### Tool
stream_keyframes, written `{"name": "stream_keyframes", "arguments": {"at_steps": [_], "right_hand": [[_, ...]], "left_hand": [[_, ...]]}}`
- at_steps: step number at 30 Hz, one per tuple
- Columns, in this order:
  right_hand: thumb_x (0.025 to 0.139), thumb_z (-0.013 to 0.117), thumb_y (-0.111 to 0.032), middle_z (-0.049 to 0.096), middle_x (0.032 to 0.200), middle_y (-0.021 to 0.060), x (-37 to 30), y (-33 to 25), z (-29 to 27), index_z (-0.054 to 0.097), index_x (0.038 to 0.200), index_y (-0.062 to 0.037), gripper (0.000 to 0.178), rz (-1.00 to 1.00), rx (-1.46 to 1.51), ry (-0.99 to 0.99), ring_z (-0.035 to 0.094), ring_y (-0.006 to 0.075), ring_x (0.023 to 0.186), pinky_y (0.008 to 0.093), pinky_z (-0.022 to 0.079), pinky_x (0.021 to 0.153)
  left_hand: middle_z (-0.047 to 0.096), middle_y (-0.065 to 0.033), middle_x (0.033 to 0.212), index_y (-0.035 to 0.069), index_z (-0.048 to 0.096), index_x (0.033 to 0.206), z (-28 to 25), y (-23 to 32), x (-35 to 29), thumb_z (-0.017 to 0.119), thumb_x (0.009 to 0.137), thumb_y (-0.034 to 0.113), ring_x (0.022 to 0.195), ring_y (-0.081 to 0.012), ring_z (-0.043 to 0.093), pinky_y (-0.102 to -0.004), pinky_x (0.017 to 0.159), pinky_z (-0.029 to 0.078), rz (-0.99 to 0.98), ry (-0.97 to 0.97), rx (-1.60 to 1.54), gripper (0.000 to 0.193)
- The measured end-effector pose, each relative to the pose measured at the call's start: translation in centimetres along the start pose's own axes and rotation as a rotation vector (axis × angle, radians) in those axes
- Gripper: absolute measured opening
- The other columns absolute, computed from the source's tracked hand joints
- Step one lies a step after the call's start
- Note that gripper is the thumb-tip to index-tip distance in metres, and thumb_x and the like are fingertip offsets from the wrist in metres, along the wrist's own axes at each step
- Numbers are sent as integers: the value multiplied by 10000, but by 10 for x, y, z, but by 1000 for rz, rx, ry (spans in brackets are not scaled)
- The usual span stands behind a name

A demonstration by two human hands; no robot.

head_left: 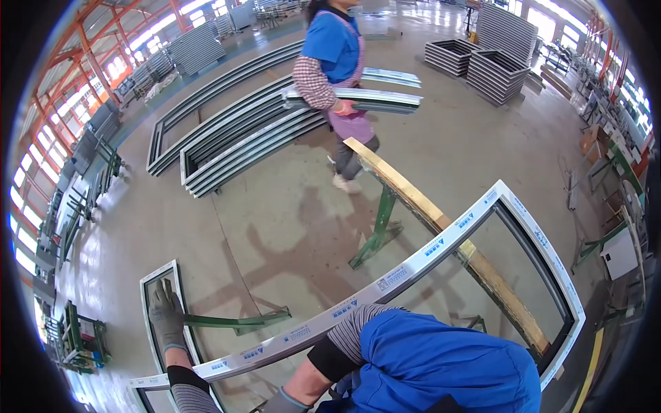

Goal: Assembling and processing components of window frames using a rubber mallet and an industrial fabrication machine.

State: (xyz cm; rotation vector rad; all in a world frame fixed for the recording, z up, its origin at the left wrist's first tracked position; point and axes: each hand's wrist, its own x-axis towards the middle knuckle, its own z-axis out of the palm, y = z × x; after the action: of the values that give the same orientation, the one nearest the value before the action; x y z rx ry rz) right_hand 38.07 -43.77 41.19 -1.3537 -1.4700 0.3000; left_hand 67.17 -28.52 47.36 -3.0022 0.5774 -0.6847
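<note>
A large white window frame [323,329] with blue-printed film lies across in front of me, slanting up to the right. Beside its left end stands a smaller, narrower frame [145,303]. My left hand [165,318], in a grey glove, lies over this smaller frame with its fingers stretched out. My right hand [284,405], also gloved, is near the lower edge, below the large frame's long bar. Its fingers are cut off by the picture's edge, so what they touch is hidden. My blue-clad upper body covers part of the large frame.
A wooden beam [406,189] on a green metal stand [377,230] runs under the large frame. Another green support [237,321] is near my left hand. Ahead, a co-worker [334,51] carries long profiles [385,101] past stacked grey frames [255,141]. More frame stacks [497,72] stand far right.
</note>
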Motion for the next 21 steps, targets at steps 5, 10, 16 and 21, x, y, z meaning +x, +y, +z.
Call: {"name": "stream_keyframes", "arguments": {"at_steps": [5,10,16,21], "right_hand": [[872,753,-272,763,997,218,-35,-47,-116,758,1063,-60,285,46,-21,16,719,372,897,501,538,856],[881,752,-273,755,1055,215,3,-12,-40,733,1143,-55,341,106,-59,67,718,384,961,501,536,912],[892,751,-274,745,1126,211,-44,-46,-9,702,1239,-49,417,165,-83,82,717,398,1037,501,535,979],[901,750,-275,736,1184,208,-24,-61,-88,677,1319,-44,483,110,7,-75,716,409,1100,500,534,1035]], "left_hand": [[672,-291,1286,6,518,1547,-24,-12,-35,636,1019,203,1122,-450,678,-550,929,562,-52,-38,51,575],[682,-301,1251,-6,499,1555,-24,-30,-60,655,990,217,1070,-475,700,-564,947,556,-113,-166,214,627],[724,-269,1256,-18,533,1535,-22,-108,-151,629,1063,241,1072,-439,729,-541,937,585,-443,70,154,547],[717,-132,1251,-9,527,1560,-87,-93,-300,623,1114,245,1055,-232,687,-380,927,568,-810,465,-474,522]]}}
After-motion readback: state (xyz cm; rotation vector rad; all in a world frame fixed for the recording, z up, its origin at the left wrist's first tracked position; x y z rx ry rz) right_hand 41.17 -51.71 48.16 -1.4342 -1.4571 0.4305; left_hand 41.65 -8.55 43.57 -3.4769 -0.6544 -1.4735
